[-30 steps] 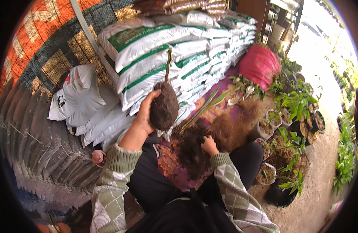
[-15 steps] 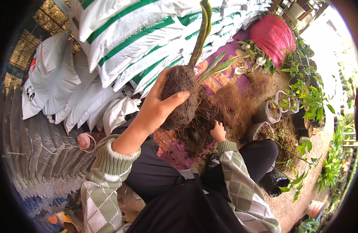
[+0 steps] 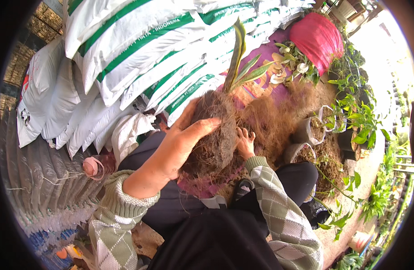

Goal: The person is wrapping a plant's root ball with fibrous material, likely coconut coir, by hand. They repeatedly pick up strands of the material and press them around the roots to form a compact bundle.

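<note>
My left hand (image 3: pixel 182 143) is closed around the side of a dark, dense root ball (image 3: pixel 220 141), its thumb pressed across the soil. From the top of the root ball rises a snake plant (image 3: pixel 237 56) with long, yellow-edged green leaves. Thin roots stick out all round the ball. Close against its right side is my right hand (image 3: pixel 246 143), fingers bent and a little apart, with nothing visible in them. Whether those fingertips touch the roots is hard to tell. Behind and below lie loose brown fibre (image 3: pixel 272 119) and dark soil on a purple patterned sheet (image 3: pixel 202 185).
Stacked white sacks with green stripes (image 3: pixel 148 42) rise ahead and to the left. A pinkish cup (image 3: pixel 93 166) stands by my left forearm. To the right are grow bags (image 3: pixel 309 130) of soil, trailing green plants (image 3: pixel 362 117) and a red sack (image 3: pixel 317 42).
The root ball, held in my left hand, has come lower and slightly right, its plant tilting less high. My right hand has moved up and left to beside it.
</note>
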A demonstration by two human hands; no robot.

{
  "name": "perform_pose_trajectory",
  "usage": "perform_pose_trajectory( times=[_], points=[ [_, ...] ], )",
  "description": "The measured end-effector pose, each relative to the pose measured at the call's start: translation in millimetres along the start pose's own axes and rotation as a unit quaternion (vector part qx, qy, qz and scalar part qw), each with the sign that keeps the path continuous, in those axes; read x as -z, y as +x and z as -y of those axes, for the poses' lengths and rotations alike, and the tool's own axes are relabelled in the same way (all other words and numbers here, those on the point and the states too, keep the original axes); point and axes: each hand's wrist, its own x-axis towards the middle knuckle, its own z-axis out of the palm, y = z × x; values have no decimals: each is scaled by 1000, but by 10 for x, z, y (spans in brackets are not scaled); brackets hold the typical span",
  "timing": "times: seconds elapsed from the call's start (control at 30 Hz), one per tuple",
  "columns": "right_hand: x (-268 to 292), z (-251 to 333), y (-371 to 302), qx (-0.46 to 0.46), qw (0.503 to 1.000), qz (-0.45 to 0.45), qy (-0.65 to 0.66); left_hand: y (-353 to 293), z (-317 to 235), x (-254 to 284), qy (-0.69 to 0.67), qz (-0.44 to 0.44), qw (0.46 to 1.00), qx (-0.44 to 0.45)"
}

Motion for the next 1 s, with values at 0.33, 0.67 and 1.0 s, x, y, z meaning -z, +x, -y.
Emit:
perform_pose_trajectory(
  times=[0.33, 0.67, 1.0],
  points=[
    [54, 50, 79, 23, 997, -56, -52, -7, -34, -123, -202, -108, 942, 245],
    [140, 1, 106, 16, 993, -57, 100, -24, -83, -128, -222, -92, 943, 228],
    [361, 112, 26, -170, 924, -78, 333, -89, 86, -29, -169, -32, 968, 184]
  ],
)
